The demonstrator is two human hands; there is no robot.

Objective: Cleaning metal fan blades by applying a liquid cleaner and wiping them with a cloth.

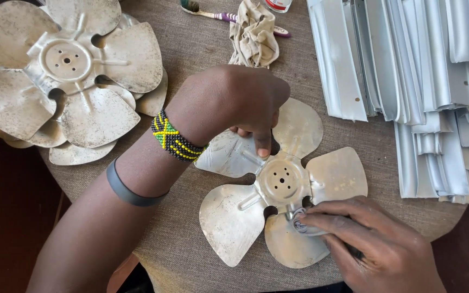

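Note:
A five-bladed metal fan blade (281, 182) lies flat on the cloth-covered table in front of me. My left hand (240, 103), with a beaded wristband and a grey band on the arm, presses down on it with the thumb beside the round hub. My right hand (375, 239) holds a small grey wad of steel wool (302, 221) pinched in its fingers against the blade's near arm, just below the hub.
A stack of similar tarnished fan blades (66, 81) sits at the upper left. A pile of grey metal strips (424, 81) fills the right side. A crumpled beige rag (254, 35) and a toothbrush (213, 13) lie at the far edge.

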